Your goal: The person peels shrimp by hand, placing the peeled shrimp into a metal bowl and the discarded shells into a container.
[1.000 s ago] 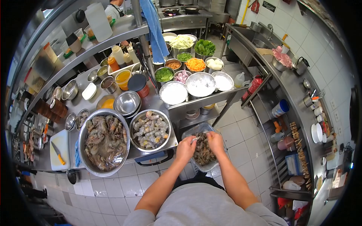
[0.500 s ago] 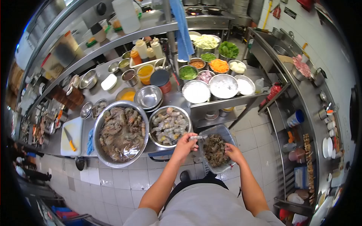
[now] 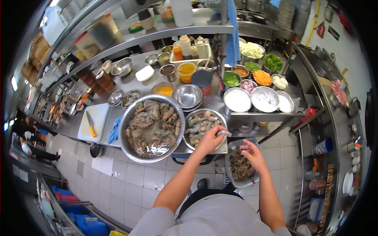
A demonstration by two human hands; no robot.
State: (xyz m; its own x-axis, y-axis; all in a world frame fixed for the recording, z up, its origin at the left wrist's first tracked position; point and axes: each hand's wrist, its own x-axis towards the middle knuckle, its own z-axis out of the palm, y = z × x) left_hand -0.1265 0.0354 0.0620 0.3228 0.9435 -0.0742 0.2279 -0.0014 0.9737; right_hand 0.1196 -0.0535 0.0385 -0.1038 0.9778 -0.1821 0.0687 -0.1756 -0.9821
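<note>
My left hand (image 3: 212,138) pinches a peeled shrimp (image 3: 224,133) over the right edge of a steel bowl of peeled shrimp (image 3: 200,124). My right hand (image 3: 252,153) has its fingers apart and holds nothing; it hangs above a clear plastic bin (image 3: 249,183) with shells and heads (image 3: 240,165) in it. Left of the peeled shrimp stands a large steel bowl (image 3: 124,142) of whole unpeeled shrimp (image 3: 153,120) in liquid.
A knife (image 3: 91,122) lies on a white cutting board (image 3: 84,133) beside a blue cloth (image 3: 114,130). White powder bowls (image 3: 237,100) and chopped vegetables stand back right. A shelf (image 3: 157,34) runs above the steel counter. Several people are at far left.
The view has swung left, shifting the counter rightward. My left hand has moved from the bin to the peeled-shrimp bowl with the shrimp. My right hand's fingers have opened and risen from the shells.
</note>
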